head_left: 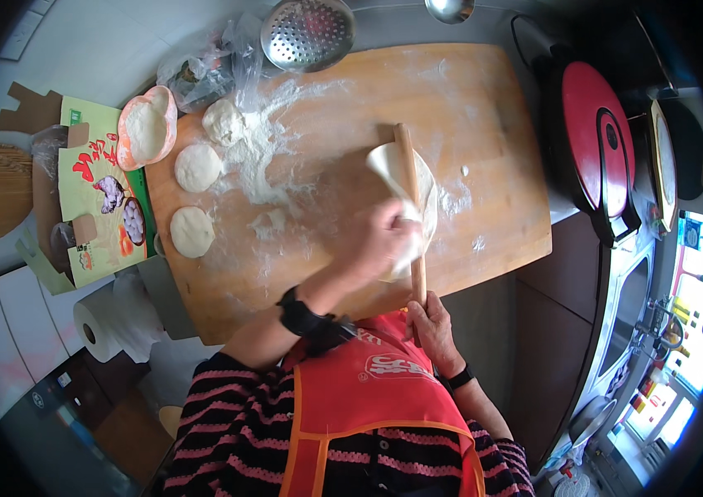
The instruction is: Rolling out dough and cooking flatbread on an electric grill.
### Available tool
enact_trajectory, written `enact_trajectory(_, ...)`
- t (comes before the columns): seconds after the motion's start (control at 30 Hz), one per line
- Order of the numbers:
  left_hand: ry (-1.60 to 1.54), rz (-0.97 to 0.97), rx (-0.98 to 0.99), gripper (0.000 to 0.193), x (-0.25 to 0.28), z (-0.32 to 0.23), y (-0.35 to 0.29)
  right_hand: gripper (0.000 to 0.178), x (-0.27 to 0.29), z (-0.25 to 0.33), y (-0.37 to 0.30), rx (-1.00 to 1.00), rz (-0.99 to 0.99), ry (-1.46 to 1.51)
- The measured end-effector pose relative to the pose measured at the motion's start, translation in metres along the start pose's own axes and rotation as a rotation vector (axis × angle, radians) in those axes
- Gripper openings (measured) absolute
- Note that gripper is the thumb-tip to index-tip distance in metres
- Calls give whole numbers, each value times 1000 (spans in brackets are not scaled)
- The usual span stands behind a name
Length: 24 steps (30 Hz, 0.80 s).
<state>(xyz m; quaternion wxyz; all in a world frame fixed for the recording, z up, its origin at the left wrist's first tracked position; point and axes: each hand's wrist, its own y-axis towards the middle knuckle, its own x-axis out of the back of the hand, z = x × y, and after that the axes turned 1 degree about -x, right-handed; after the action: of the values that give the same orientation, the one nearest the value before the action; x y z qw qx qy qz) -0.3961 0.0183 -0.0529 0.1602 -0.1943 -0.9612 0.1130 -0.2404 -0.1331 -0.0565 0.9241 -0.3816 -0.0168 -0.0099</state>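
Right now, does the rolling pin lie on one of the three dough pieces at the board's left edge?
No, the rolling pin lies across the flattened dough near the board's middle.

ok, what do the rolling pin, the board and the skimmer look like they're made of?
Rolling pin: looks like bare light wood, matte, with no visible coating.
Board: wood, pale brown with grain lines along its length, matte and dusted with flour.
Skimmer: metal, probably stainless steel, going by its shiny grey perforated bowl.

Three dough rounds are lying in a column along the floured wooden board's left side, a pink bowl of flour sitting just beyond. A perforated metal skimmer is overhanging the far edge. A paper roll is standing near the board's front corner; a red round appliance is sitting to the right.
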Motion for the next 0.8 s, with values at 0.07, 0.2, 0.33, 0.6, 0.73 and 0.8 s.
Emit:
enact_trajectory(0.07,-119,27,-165,15,-27,-27,-2,15,-4,5,-4,-9,-30,13)
enact_trajectory(0.2,-216,223,-185,10,-29,-27,-26,16,13,6,-10,-43,-142,100)
enact_trajectory(0.33,289,183,-370,15,-25,29,-56,19,57,31,14,130,-308,-210)
enact_trajectory(0.6,334,-223,-515,21,7,29,-51,19,104,119,121,754,-271,-980)
enact_trajectory(0.73,549,-302,-478,32,31,29,-44,29,110,119,131,844,-130,-1355)
enact_trajectory(0.8,582,-324,-473,37,35,27,-32,36,104,113,131,947,-209,-1340)
